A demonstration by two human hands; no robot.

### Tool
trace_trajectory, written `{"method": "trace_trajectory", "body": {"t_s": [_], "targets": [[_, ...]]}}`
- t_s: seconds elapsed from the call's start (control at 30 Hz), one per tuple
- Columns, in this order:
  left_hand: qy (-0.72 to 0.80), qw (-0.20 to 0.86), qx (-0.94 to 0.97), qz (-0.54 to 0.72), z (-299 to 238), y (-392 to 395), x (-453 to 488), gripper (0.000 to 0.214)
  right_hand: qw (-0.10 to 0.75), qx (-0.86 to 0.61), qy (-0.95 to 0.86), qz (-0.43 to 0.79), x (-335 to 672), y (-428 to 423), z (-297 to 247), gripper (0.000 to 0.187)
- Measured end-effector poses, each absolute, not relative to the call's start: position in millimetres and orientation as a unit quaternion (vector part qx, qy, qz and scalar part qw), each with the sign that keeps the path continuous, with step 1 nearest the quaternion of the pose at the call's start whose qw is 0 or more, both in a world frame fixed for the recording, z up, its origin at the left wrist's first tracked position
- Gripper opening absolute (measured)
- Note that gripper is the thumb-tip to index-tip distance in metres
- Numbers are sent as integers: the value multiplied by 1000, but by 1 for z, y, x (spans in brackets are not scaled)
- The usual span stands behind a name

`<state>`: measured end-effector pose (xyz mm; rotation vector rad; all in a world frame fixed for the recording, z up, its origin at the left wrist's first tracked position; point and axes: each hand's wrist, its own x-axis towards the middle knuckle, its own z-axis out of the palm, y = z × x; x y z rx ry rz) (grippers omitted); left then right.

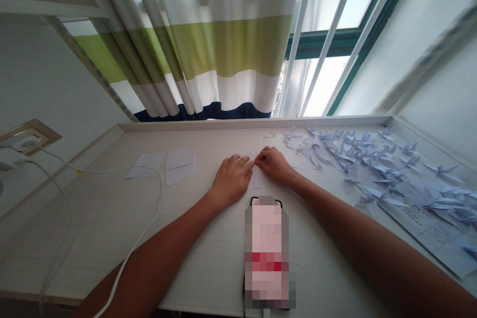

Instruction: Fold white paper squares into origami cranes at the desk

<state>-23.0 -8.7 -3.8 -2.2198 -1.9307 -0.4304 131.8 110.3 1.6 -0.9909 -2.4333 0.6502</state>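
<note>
My left hand (231, 177) and my right hand (274, 164) meet at the middle of a white desk (112, 218), fingertips touching. Both press down on a small piece of white paper (258, 175) lying flat between them. The left hand's fingers lie curled over the paper's left side. The right hand's fingers are bunched in a pinch at the paper's top edge. Most of the paper is hidden under the hands.
Several folded paper cranes (372, 164) lie spread over the right of the desk, some on a printed sheet (428, 223). White paper squares (179, 164) lie at left. A white cable (149, 238) crosses the left side. A phone (266, 253) lies near the front edge. A striped curtain (223, 54) hangs behind.
</note>
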Motion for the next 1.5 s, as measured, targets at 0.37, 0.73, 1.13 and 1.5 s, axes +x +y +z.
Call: {"method": "trace_trajectory", "body": {"t_s": [0.37,0.73,1.13,1.5], "targets": [[-658,68,-733,-159,-3,-11,-23,35,241,-348,-868,260,137,108,6,14],[-659,59,-731,-167,-3,-11,-24,30,216,-353,-873,260,138,110,8,13],[-662,64,-727,-169,-4,-11,-23,31,197,-388,-860,268,133,108,10,12],[-665,56,-727,-165,-2,-10,-22,32,214,-384,-855,274,135,104,7,12]]}}
